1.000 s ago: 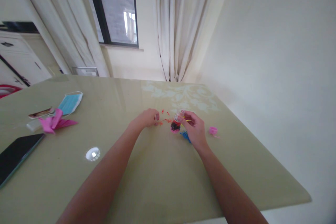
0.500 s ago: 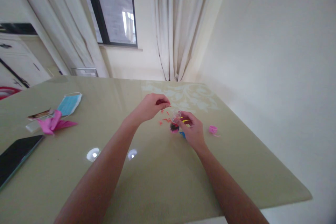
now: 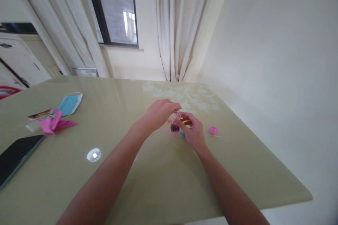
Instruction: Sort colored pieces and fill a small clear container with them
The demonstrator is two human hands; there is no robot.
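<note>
My right hand (image 3: 194, 130) is closed round a small clear bottle (image 3: 174, 128) with dark, red and pink contents. The bottle stands at the table's middle. Over its mouth, my left hand (image 3: 161, 113) has its fingers pinched together; what they hold is too small to make out. Orange-red bits (image 3: 169, 121) lie beside the bottle, partly behind my left hand. Something yellow (image 3: 186, 122) shows behind my right fingers, and a blue piece (image 3: 182, 134) lies under that hand. A pink ring-shaped piece with a tail (image 3: 213, 130) rests to the right.
On the left of the table (image 3: 163, 182) lie a blue face mask (image 3: 70, 104), a pink folded-paper bird (image 3: 56, 123), a printed strip (image 3: 40, 114) and a dark phone (image 3: 19, 156). A wall runs along the right edge; curtains (image 3: 176, 24) hang behind.
My left hand has moved right and slightly down, from above the orange-red bits to the bottle's mouth. My right hand stays on the bottle.
</note>
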